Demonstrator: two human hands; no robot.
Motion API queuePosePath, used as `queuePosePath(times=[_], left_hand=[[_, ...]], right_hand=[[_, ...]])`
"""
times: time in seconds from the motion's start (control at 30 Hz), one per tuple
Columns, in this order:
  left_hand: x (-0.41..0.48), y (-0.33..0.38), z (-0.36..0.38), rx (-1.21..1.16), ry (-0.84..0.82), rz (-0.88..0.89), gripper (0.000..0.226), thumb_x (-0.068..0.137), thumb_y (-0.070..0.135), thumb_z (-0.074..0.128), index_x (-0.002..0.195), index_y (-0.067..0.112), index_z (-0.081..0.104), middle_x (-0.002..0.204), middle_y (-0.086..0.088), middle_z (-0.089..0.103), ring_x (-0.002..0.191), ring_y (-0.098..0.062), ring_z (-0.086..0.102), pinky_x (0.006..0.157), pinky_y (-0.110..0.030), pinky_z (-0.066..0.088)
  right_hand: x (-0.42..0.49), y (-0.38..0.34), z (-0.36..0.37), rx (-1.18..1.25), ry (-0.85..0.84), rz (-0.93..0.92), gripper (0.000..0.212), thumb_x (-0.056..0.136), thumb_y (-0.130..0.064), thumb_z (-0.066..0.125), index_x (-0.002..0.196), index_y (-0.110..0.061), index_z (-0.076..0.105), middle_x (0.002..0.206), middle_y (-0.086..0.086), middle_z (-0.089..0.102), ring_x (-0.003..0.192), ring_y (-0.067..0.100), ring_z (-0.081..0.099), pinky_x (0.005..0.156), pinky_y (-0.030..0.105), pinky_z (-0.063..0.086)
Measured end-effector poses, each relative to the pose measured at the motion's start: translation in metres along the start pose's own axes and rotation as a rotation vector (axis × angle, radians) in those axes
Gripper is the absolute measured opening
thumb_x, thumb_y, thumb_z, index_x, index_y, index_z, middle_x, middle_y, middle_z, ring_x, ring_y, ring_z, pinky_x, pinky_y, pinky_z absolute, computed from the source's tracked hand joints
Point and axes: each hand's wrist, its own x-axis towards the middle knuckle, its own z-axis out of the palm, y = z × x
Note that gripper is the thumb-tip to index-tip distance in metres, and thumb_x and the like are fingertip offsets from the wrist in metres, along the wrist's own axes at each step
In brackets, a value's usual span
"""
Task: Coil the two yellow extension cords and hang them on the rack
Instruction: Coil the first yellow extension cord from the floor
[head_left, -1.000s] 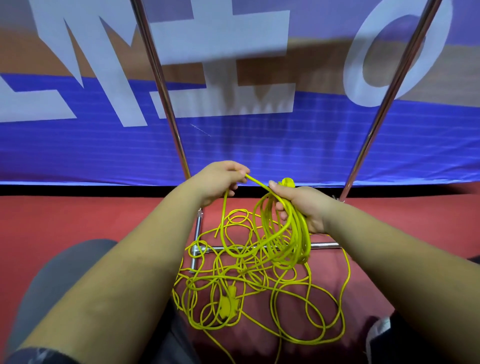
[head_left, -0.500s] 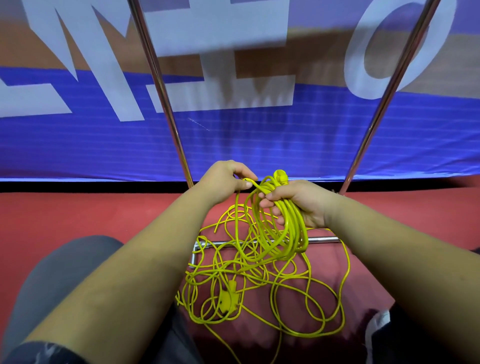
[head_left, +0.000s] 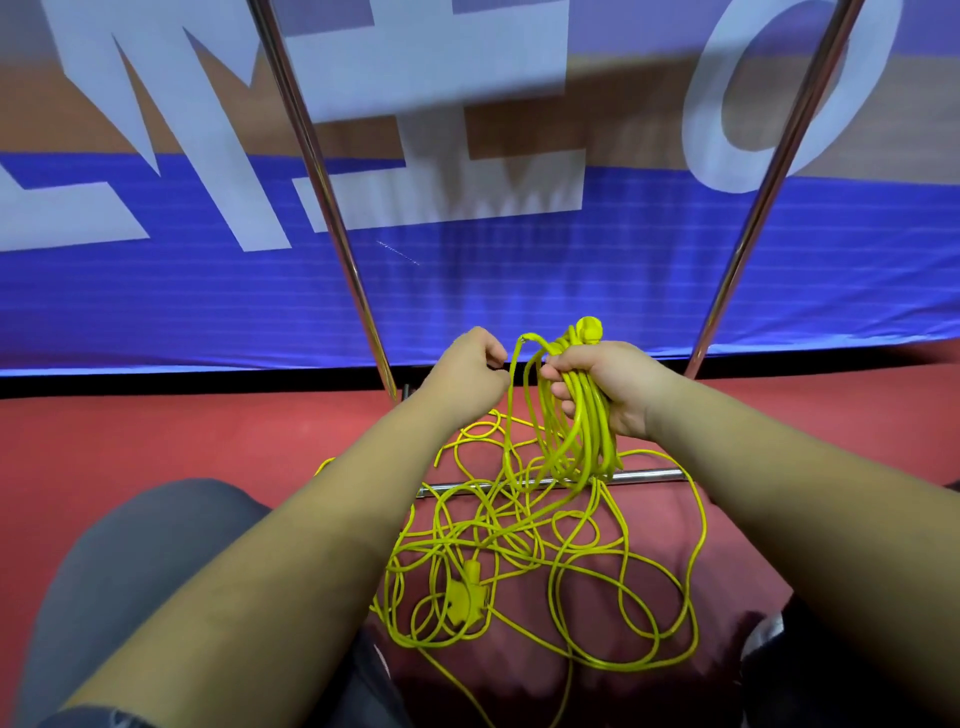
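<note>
Centrally, the right hand (head_left: 608, 389) has its fingers clenched round a bundle of yellow cord loops (head_left: 576, 436), with a plug (head_left: 589, 330) poking out at its 12 o'clock and the loops hanging toward 6 o'clock. Just beside it at 9 o'clock, the left hand (head_left: 467, 371) has curled fingers against a single strand (head_left: 509, 410) arching off the bundle, though I cannot tell whether they pinch it. Farther toward 6 o'clock, the loose yellow tangle (head_left: 519, 545) lies on the red floor (head_left: 156, 441), spread across the bottom bar of the rack (head_left: 649, 474).
</note>
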Motion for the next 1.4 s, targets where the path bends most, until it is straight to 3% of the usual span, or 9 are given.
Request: queuePosePath(times=[0.1,0.2,0.37,0.5,0.67,0.87,1.1,1.27,1.4], left_hand=[[-0.013,0.018,0.001,-0.148,-0.324,-0.014,0.012,0.096,0.006,0.056,0.095,0.016,0.064,0.09,-0.011,0.074,0.075,-0.025,0.07,0.078,-0.046,0.06],[-0.025,0.025,0.005,-0.176,-0.705,0.008,0.02,0.106,0.021,0.052,0.1,0.013,0.069,0.103,-0.01,0.078,0.092,-0.026,0.075,0.077,-0.041,0.054],[-0.037,0.025,0.014,-0.158,-0.644,0.126,0.03,0.112,0.03,0.044,0.1,0.008,0.063,0.082,-0.004,0.065,0.072,-0.019,0.063,0.06,-0.023,0.049],[-0.034,0.024,0.009,-0.196,-0.621,0.261,0.036,0.111,0.035,0.043,0.104,0.005,0.062,0.078,0.0,0.056,0.072,-0.021,0.049,0.073,-0.038,0.046],[-0.038,0.019,0.013,-0.071,-0.812,0.315,0.026,0.109,0.031,0.049,0.101,0.014,0.067,0.085,-0.001,0.061,0.079,-0.015,0.051,0.076,-0.034,0.043],[-0.028,-0.001,0.019,0.235,-0.582,0.251,0.03,0.101,0.048,0.06,0.092,0.021,0.07,0.091,-0.005,0.069,0.083,-0.013,0.062,0.087,-0.035,0.052],[-0.015,-0.016,0.021,0.275,-0.069,0.074,0.021,0.096,0.039,0.067,0.09,0.019,0.068,0.084,0.0,0.071,0.079,-0.024,0.07,0.07,-0.034,0.056],[-0.009,-0.027,0.022,0.117,-0.224,-0.073,0.018,0.095,0.035,0.072,0.098,0.019,0.064,0.089,-0.014,0.071,0.082,-0.037,0.075,0.053,-0.034,0.056],[-0.003,-0.032,0.03,0.035,-0.272,-0.144,0.015,0.1,0.027,0.068,0.101,0.014,0.059,0.097,-0.01,0.067,0.088,-0.027,0.076,0.059,-0.041,0.064]], right_hand=[[0.004,0.0,-0.003,0.039,0.058,-0.06,0.017,0.098,-0.011,0.064,0.084,-0.007,0.072,0.078,0.008,0.068,0.055,0.016,0.062,0.051,0.029,0.051],[0.004,-0.001,-0.005,0.073,0.087,-0.067,0.02,0.1,-0.012,0.062,0.083,-0.006,0.071,0.068,0.007,0.064,0.051,0.017,0.058,0.05,0.028,0.05],[0.003,-0.006,-0.01,0.145,0.138,-0.078,0.012,0.1,-0.009,0.061,0.089,-0.006,0.063,0.062,0.004,0.063,0.046,0.013,0.055,0.045,0.025,0.05],[0.003,-0.011,-0.015,0.291,0.181,-0.076,0.01,0.103,-0.014,0.064,0.094,-0.008,0.063,0.068,0.003,0.069,0.048,0.012,0.059,0.046,0.024,0.052],[-0.001,-0.018,-0.017,0.344,0.156,-0.063,0.009,0.102,-0.015,0.066,0.1,-0.007,0.064,0.07,0.002,0.071,0.048,0.012,0.063,0.046,0.025,0.054],[-0.001,-0.018,-0.016,0.359,0.101,-0.014,0.013,0.103,-0.017,0.065,0.092,-0.011,0.06,0.068,0.001,0.062,0.046,0.011,0.053,0.042,0.023,0.048],[-0.004,-0.016,-0.018,0.127,0.01,0.03,0.032,0.102,-0.044,0.067,0.086,-0.018,0.058,0.06,-0.006,0.046,0.04,0.007,0.038,0.036,0.021,0.033],[-0.012,-0.016,-0.009,0.004,-0.087,0.08,0.03,0.105,-0.042,0.06,0.085,-0.019,0.058,0.058,-0.008,0.037,0.037,0.007,0.028,0.036,0.021,0.026],[-0.017,-0.02,-0.004,-0.034,-0.137,0.095,0.026,0.104,-0.035,0.057,0.084,-0.019,0.057,0.055,-0.007,0.032,0.037,0.008,0.025,0.036,0.02,0.024]])
